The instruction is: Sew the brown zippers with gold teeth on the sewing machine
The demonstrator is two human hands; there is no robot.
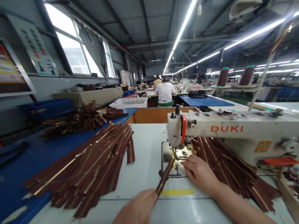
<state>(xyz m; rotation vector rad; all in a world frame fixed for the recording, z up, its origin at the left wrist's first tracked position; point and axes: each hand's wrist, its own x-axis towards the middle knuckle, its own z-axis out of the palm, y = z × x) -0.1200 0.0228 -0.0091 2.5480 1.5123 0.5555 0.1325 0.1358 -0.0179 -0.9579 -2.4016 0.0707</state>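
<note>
My left hand (137, 207) is closed around the lower end of a brown zipper (164, 179), whose free end tilts up toward the needle area of the sewing machine (177, 137). My right hand (201, 173) rests by the lit needle plate (183, 154), fingers curled together at its edge. Whatever those fingertips pinch, if anything, is hidden. Left of the machine, a large pile of brown zippers (100, 168) with gold-coloured teeth is fanned over the table. More brown zippers (230, 168) lie beneath the machine arm, beside my right forearm.
Another zipper heap (91, 116) lies on the blue surface (14, 174) at left. A white bin (128, 102) stands beyond the table. Brown thread cones (223, 77) stand at back right. A person in a white top (165, 93) sits ahead, facing away.
</note>
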